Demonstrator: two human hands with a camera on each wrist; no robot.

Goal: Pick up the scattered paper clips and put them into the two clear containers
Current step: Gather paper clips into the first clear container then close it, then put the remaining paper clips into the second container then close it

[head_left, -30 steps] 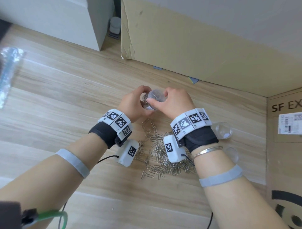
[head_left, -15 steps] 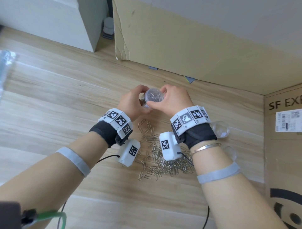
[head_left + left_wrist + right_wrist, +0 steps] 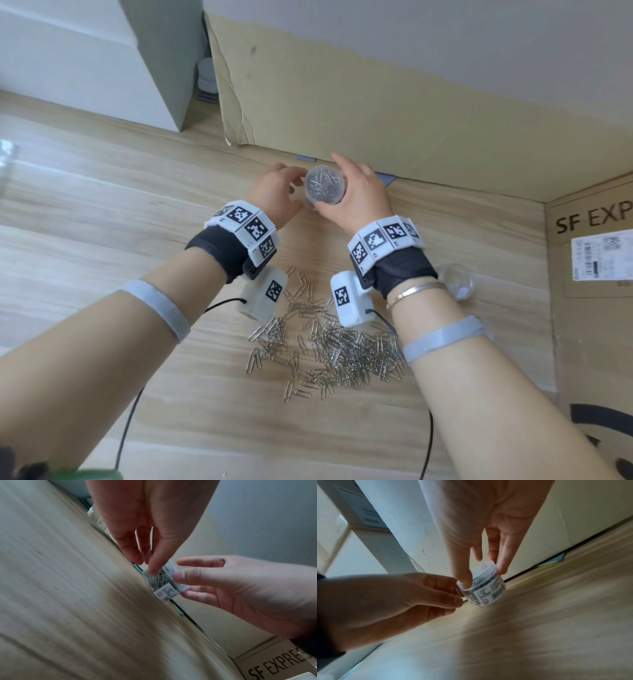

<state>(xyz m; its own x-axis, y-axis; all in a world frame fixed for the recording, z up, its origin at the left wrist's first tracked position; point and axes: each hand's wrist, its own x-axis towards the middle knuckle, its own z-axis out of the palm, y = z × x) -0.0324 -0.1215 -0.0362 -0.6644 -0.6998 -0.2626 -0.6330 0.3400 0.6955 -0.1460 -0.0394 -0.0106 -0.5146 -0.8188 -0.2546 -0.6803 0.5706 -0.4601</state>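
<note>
A wooden table [image 3: 102, 212] is seen under both forearms, with a white box [image 3: 85, 68] at its far left corner and a cardboard panel [image 3: 394, 102] standing along its far edge.

The left hand [image 3: 275, 198] is held at the left side of a small clear container [image 3: 325, 186]. Its fingers [image 3: 443, 597] are curled loosely, the tips just at the container's labelled wall; whether they press it or only lie beside it cannot be told.

The container is filled with paper clips and stands near the cardboard panel, its base at or just above the table. It is gripped at the rim by the right hand [image 3: 356, 198], thumb on the near side and fingers [image 3: 503, 555] on the far side, spread slightly apart.

A heap of scattered paper clips [image 3: 329, 342] lies on the table nearer the person, between and beneath the two wrists. A second clear container [image 3: 457, 282] is noted on the table just right of the right wrist. A printed cardboard box [image 3: 589, 308] stands at the far right.
</note>
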